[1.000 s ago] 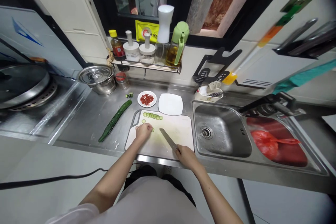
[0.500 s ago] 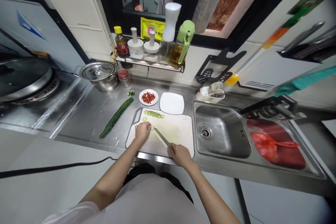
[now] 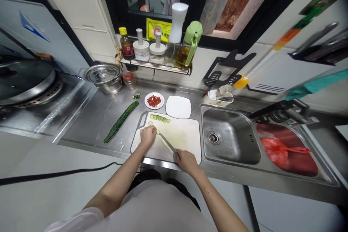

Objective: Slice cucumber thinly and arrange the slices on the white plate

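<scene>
My right hand [image 3: 187, 160] is wrapped round the handle of a kitchen knife [image 3: 169, 143], whose blade slants up and left over the white cutting board [image 3: 179, 139]. At the blade's tip lies a cucumber slice [image 3: 158, 132]. Just left of that slice, my left hand [image 3: 148, 135] rests on the board with its fingers curled together; whatever they hold is hidden. Behind it lies a single cucumber slice [image 3: 150, 123]. A row of overlapping cucumber slices [image 3: 160, 118] lies along the board's far edge.
A whole cucumber [image 3: 121, 122] lies left of the board. Beyond the board stand a plate of chopped red pieces [image 3: 154, 107] and a white square plate [image 3: 178, 116]. To the right is a steel sink [image 3: 231, 152], then a red plastic bag [image 3: 274, 152]. A lidded pot [image 3: 108, 86] stands back left.
Both hands, the knife and the slices keep the same places on the board. Only the whole view has shifted very slightly.
</scene>
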The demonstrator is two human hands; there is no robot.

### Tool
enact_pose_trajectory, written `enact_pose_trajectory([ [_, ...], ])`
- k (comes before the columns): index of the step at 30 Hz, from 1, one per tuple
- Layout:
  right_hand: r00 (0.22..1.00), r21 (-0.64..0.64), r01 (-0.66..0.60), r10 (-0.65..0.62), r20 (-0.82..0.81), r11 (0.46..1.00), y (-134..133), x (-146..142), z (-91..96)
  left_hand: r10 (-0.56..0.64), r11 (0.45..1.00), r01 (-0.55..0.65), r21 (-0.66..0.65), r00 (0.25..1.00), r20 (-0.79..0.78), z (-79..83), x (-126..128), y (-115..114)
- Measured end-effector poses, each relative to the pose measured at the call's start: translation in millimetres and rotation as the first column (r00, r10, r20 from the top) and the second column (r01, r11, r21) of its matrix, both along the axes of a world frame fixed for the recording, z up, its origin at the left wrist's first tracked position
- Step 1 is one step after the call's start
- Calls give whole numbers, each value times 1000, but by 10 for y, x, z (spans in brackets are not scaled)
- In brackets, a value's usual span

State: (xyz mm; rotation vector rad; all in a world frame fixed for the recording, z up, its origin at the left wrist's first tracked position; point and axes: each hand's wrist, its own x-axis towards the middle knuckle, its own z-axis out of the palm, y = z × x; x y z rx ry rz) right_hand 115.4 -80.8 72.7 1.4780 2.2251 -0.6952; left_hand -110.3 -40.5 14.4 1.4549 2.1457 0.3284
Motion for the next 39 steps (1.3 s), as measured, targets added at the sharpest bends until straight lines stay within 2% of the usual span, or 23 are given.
enact_pose_trajectory([
  [21,1000,-30,-4,4,14,1000,7,-102,27,5,1000,-5,-26,1000,4,4,8,9],
  [39,1000,3,6,-6,13,1000,35,-220,-9,-18,999,17,-49,1000,-13,-12,2,38],
])
